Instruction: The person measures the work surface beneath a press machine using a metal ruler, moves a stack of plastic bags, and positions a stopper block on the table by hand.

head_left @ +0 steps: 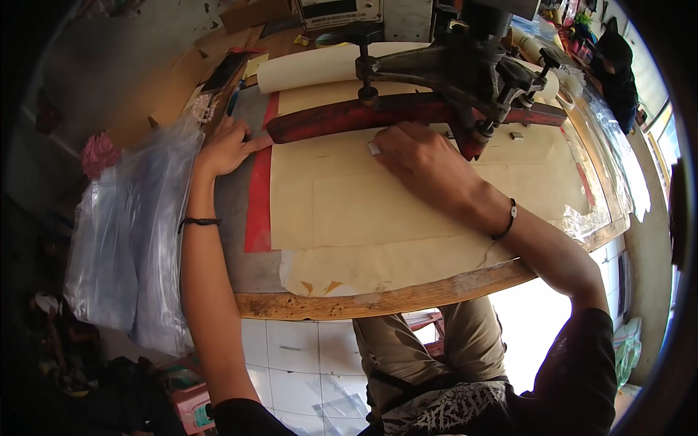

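Observation:
Cream-coloured sheet material (pixel 349 203) covers the bench, with a red strip (pixel 259 203) along its left side. A long dark red bar (pixel 349 116) of a black metal machine (pixel 429 65) lies across the sheet. My left hand (pixel 227 147) rests at the left, fingers apart, index finger reaching to the red strip beside the bar's left end. My right hand (pixel 416 156) is over the sheet just in front of the bar, its fingers closed on a small light-grey block (pixel 374 149). A small metal piece (pixel 517 136) lies farther right on the sheet.
Clear plastic bags (pixel 138 254) hang over the bench's left side. A cream roll (pixel 313 69) lies behind the bar. The wooden bench edge (pixel 378 299) runs in front of my lap. More clear plastic (pixel 618 145) lies at the right. A control box (pixel 342 13) stands behind.

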